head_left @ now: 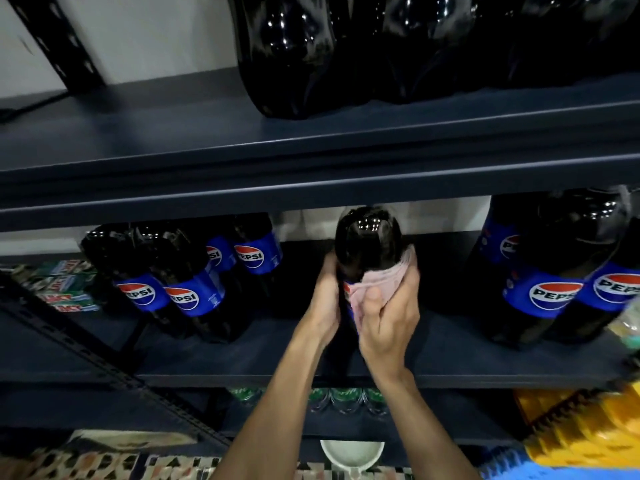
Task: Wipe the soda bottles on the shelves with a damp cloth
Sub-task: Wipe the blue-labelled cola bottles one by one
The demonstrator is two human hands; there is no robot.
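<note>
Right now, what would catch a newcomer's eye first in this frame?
On the dark metal middle shelf, the left hand steadies a dark plastic Pepsi bottle while the right hand grips a pale pink cloth round its middle. More blue-labelled Pepsi bottles stand on either side; glossy black bottles fill the shelf above.

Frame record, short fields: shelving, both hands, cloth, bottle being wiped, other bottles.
shelving: dark metal, bottles on two levels
centre bottle: Pepsi, middle level, apart from both groups
left hand: holds the centre bottle's left side
right hand: wraps pink cloth round its label
others: left Pepsi group, right Pepsi group, upper bottles above
</note>
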